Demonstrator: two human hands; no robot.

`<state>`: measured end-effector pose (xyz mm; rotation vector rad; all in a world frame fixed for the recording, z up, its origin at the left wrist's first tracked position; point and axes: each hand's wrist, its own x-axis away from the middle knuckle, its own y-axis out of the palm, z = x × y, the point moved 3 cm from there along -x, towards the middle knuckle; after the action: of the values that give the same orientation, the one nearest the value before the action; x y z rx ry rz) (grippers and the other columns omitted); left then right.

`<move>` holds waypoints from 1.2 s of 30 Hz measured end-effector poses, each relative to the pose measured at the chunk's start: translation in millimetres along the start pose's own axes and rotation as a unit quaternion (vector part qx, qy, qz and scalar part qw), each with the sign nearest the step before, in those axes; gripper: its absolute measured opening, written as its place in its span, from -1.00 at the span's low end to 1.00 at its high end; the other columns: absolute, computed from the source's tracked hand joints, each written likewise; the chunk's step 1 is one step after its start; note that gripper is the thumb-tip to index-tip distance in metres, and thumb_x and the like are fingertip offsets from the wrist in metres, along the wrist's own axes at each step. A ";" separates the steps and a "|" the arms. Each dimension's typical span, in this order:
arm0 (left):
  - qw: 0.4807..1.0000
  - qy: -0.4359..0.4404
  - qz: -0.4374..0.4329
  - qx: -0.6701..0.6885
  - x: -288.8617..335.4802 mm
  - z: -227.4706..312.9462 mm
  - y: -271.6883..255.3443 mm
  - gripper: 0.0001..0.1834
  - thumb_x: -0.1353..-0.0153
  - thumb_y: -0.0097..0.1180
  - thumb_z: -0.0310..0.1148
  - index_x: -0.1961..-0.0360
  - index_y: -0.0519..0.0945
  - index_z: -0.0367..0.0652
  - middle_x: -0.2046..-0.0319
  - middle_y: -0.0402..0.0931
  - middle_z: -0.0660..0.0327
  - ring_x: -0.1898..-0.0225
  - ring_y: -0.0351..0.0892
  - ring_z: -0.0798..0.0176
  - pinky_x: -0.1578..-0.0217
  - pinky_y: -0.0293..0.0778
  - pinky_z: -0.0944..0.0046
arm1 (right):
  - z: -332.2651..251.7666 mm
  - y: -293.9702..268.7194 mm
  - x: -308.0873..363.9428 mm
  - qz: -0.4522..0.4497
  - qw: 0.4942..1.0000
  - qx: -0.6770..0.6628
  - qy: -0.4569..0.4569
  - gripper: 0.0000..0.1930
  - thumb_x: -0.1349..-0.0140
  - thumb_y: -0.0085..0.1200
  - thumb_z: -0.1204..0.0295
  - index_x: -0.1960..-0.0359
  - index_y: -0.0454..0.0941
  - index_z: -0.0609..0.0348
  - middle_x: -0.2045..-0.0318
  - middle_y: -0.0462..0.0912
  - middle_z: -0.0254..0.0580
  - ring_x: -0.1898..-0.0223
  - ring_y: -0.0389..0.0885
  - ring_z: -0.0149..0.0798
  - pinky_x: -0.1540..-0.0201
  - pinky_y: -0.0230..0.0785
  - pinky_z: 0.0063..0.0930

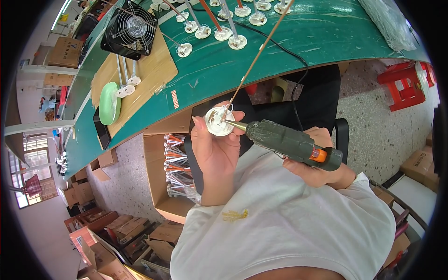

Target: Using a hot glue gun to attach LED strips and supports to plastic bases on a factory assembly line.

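Note:
A white round disc [217,129] with brownish glue-like patches rests in the fingers of my left hand [214,156], its flat face turned up. From its far edge a long thin brown rod [259,55] rises toward the upper right, with a loop of white wire at its base. My right hand [313,171] is closed round the back part of a dark hot glue gun [280,139] that has an orange piece near its rear. The gun's metal nozzle [237,124] points left, and its tip is at the disc's surface near the rod's base.
Several similar discs with rods [223,33] stand on the green table [280,60]. A black fan [131,29], a green dish [109,103] and a phone [101,130] lie to the left. A black cable [298,60] crosses the table edge. Below is a carton [156,163] of bundled rods.

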<state>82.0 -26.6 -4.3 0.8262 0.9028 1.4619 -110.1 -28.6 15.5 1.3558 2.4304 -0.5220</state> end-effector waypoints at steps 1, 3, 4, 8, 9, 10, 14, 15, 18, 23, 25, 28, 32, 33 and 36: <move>1.000 0.011 0.009 -0.006 0.2 0.2 0.8 -0.40 -0.41 -0.20 -0.05 -0.01 0.42 -0.53 0.23 0.55 -0.26 0.36 0.65 0.11 0.34 0.62 0.33 | -0.4 0.4 -0.2 0.000 1.000 0.000 0.000 -0.73 0.04 0.29 0.50 0.28 0.58 0.31 0.66 0.52 -0.22 0.73 0.44 -0.25 0.64 0.24 -0.54; 0.999 0.028 0.024 -0.011 0.1 -1.8 3.0 -0.40 -0.41 -0.20 -0.05 0.00 0.41 -0.54 0.22 0.55 -0.27 0.35 0.66 0.09 0.33 0.62 0.33 | -1.3 0.8 -1.0 0.012 1.000 -0.010 0.008 -0.73 0.05 0.29 0.51 0.28 0.58 0.32 0.66 0.51 -0.21 0.73 0.45 -0.24 0.65 0.24 -0.53; 0.998 0.045 0.039 -0.016 0.3 -1.5 2.7 -0.40 -0.41 -0.20 -0.05 0.00 0.41 -0.54 0.21 0.54 -0.28 0.34 0.66 0.08 0.32 0.63 0.32 | -1.2 0.8 -0.9 0.012 1.000 -0.011 0.008 -0.73 0.05 0.29 0.51 0.28 0.58 0.32 0.66 0.51 -0.21 0.73 0.45 -0.24 0.65 0.24 -0.53; 0.998 0.051 0.034 -0.025 0.7 -0.6 1.2 -0.41 -0.41 -0.19 -0.07 0.00 0.41 -0.55 0.18 0.53 -0.27 0.30 0.66 0.07 0.30 0.64 0.31 | -2.7 0.2 -1.9 0.000 1.000 0.005 0.010 -0.74 0.05 0.29 0.51 0.30 0.58 0.32 0.67 0.51 -0.21 0.73 0.45 -0.23 0.65 0.24 -0.53; 0.999 0.041 0.008 -0.020 -0.2 -0.4 1.7 -0.41 -0.41 -0.20 -0.06 0.00 0.41 -0.54 0.18 0.53 -0.26 0.28 0.66 0.08 0.31 0.63 0.32 | -3.6 -0.3 -2.5 -0.005 1.000 0.013 0.011 -0.74 0.05 0.29 0.51 0.30 0.58 0.32 0.67 0.51 -0.21 0.73 0.45 -0.23 0.65 0.24 -0.53; 0.999 0.030 -0.018 -0.016 -0.7 0.0 1.8 -0.40 -0.41 -0.21 -0.05 -0.01 0.41 -0.53 0.18 0.53 -0.24 0.26 0.65 0.08 0.31 0.63 0.33 | -3.6 -1.1 -2.9 -0.004 1.000 0.013 0.011 -0.74 0.05 0.29 0.51 0.30 0.58 0.32 0.67 0.51 -0.21 0.73 0.45 -0.23 0.65 0.24 -0.53; 0.998 -0.038 -0.052 0.026 0.4 0.8 -4.9 -0.36 -0.42 -0.26 0.00 -0.04 0.38 -0.52 0.19 0.53 -0.22 0.29 0.64 0.12 0.35 0.61 0.37 | -4.9 -0.4 -2.9 -0.010 1.000 0.015 0.007 -0.75 0.05 0.29 0.51 0.31 0.58 0.32 0.67 0.50 -0.21 0.73 0.44 -0.23 0.65 0.24 -0.53; 0.997 -0.054 -0.037 0.049 1.6 0.5 -3.6 -0.34 -0.42 -0.29 0.03 -0.06 0.36 -0.51 0.21 0.53 -0.22 0.32 0.63 0.14 0.36 0.59 0.39 | -4.9 -0.4 -2.7 0.001 1.000 0.006 0.012 -0.76 0.05 0.29 0.50 0.32 0.58 0.32 0.68 0.50 -0.21 0.73 0.44 -0.22 0.65 0.23 -0.53; 0.992 -0.087 -0.020 0.086 2.8 0.5 -3.6 -0.30 -0.41 -0.32 0.07 -0.09 0.32 -0.50 0.22 0.53 -0.22 0.38 0.61 0.17 0.38 0.57 0.40 | -4.3 -1.1 -2.4 -0.009 1.000 0.022 0.009 -0.76 0.04 0.30 0.49 0.33 0.58 0.31 0.68 0.49 -0.21 0.73 0.44 -0.22 0.65 0.23 -0.53; 0.985 -0.114 -0.041 0.123 -0.1 -2.3 -4.3 -0.27 -0.40 -0.34 0.10 -0.09 0.32 -0.51 0.22 0.54 -0.21 0.38 0.61 0.16 0.37 0.57 0.37 | -0.6 0.8 -1.0 0.022 1.000 0.000 -0.001 -0.75 0.04 0.32 0.45 0.34 0.58 0.31 0.68 0.49 -0.22 0.74 0.42 -0.22 0.66 0.22 -0.52; 0.983 -0.109 -0.046 0.142 1.4 -2.5 -1.4 -0.26 -0.41 -0.35 0.10 -0.10 0.31 -0.52 0.21 0.54 -0.21 0.35 0.62 0.11 0.35 0.58 0.34 | 0.3 0.0 -0.1 0.030 1.000 0.005 -0.007 -0.74 0.03 0.33 0.44 0.34 0.58 0.31 0.69 0.48 -0.23 0.74 0.42 -0.22 0.66 0.21 -0.52; 0.982 -0.107 -0.060 0.147 0.1 -1.8 -1.6 -0.26 -0.41 -0.36 0.10 -0.12 0.30 -0.52 0.20 0.54 -0.20 0.32 0.63 0.06 0.32 0.59 0.29 | -1.2 -1.8 -0.1 0.015 1.000 0.002 -0.015 -0.72 0.04 0.35 0.41 0.34 0.58 0.31 0.69 0.48 -0.24 0.75 0.41 -0.23 0.66 0.22 -0.53; 0.980 -0.122 -0.061 0.146 1.5 -1.2 -5.9 -0.27 -0.41 -0.36 0.09 -0.12 0.31 -0.52 0.20 0.54 -0.20 0.32 0.63 0.03 0.30 0.60 0.26 | -3.7 -0.5 0.5 0.027 1.000 -0.009 -0.011 -0.72 0.04 0.36 0.39 0.36 0.57 0.30 0.68 0.50 -0.26 0.74 0.42 -0.25 0.65 0.23 -0.54; 0.981 -0.117 -0.054 0.144 1.8 -1.6 -5.2 -0.27 -0.41 -0.36 0.10 -0.12 0.32 -0.51 0.19 0.54 -0.20 0.32 0.63 0.03 0.29 0.60 0.25 | -4.1 -0.7 0.7 0.033 0.999 -0.014 -0.009 -0.72 0.04 0.36 0.39 0.37 0.57 0.29 0.67 0.50 -0.26 0.74 0.42 -0.25 0.65 0.23 -0.54; 0.983 -0.111 -0.053 0.138 2.1 -2.7 -3.9 -0.27 -0.41 -0.36 0.09 -0.11 0.33 -0.51 0.18 0.54 -0.20 0.31 0.63 0.02 0.27 0.60 0.24 | -5.0 0.3 1.1 0.033 0.999 -0.011 -0.023 -0.72 0.04 0.36 0.39 0.39 0.55 0.29 0.67 0.50 -0.27 0.73 0.43 -0.25 0.65 0.23 -0.54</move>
<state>81.3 -24.6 -9.0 1.1058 0.9760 1.1403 -110.9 -25.4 19.4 1.3960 2.3393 -0.5030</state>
